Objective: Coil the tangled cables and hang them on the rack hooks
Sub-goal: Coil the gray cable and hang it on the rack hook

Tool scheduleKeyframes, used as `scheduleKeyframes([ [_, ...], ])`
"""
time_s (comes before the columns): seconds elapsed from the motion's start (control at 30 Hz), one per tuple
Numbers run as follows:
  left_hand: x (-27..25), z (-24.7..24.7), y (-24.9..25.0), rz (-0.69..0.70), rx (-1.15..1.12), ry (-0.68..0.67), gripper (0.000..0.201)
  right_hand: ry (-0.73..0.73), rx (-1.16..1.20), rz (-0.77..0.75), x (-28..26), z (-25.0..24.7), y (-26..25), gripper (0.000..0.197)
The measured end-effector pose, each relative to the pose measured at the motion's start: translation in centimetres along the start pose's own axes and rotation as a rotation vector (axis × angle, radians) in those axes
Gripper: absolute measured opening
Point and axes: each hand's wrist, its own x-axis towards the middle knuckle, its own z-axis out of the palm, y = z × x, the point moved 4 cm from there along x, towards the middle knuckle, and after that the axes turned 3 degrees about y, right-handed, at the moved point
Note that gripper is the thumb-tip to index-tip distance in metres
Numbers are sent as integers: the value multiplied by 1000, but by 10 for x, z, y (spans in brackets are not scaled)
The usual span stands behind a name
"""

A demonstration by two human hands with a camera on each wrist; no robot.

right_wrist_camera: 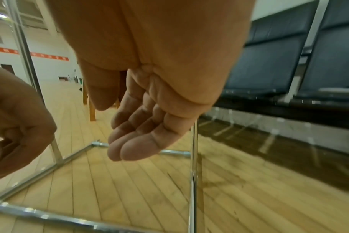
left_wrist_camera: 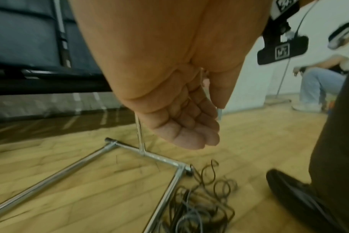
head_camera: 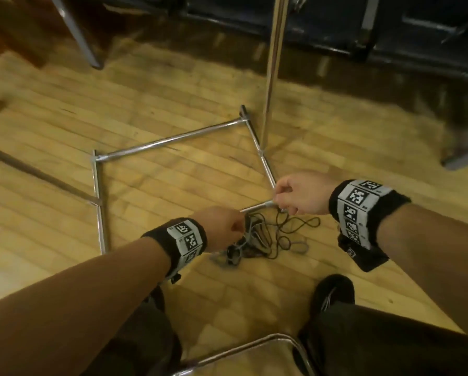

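Observation:
A tangle of black and grey cables (head_camera: 265, 237) (left_wrist_camera: 199, 209) lies on the wooden floor, against the near corner of the chrome rack base (head_camera: 173, 141) (left_wrist_camera: 163, 159). The rack's upright pole (head_camera: 272, 77) (right_wrist_camera: 193, 173) rises from the base's right bar; no hooks are in view. My left hand (head_camera: 238, 226) (left_wrist_camera: 211, 124) hovers just above the tangle's left side, fingers loosely curled, palm empty. My right hand (head_camera: 281, 202) (right_wrist_camera: 114, 129) hangs over the base's corner tube, just above the cables' far edge. Its fingers are relaxed and hold nothing.
A row of dark seats (head_camera: 336, 28) (right_wrist_camera: 269, 63) lines the back. Wooden furniture legs (head_camera: 18, 36) stand at the far left. A chrome chair frame (head_camera: 254, 346) and my black shoe (head_camera: 333, 291) are close in front. Another person (left_wrist_camera: 319, 82) sits far right.

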Motion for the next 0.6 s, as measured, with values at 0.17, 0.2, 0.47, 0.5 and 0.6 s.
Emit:
scheduleKeyframes([
  [0.17, 77, 74, -25, -36, 159, -184, 19, -118, -120, 53, 37, 49, 63, 25],
  [0.2, 89, 92, -31, -41, 173, -230, 19, -157, -161, 56, 41, 60, 72, 27],
  [0.47, 143, 197, -71, -21, 357, -357, 35, -410, -157, 128, 48, 130, 126, 24],
  [0.5, 146, 198, -72, -44, 330, -327, 35, -412, -163, 126, 49, 133, 127, 23],
  [0.6, 150, 195, -75, -93, 183, -282, 37, -393, -154, 137, 51, 132, 127, 23],
])
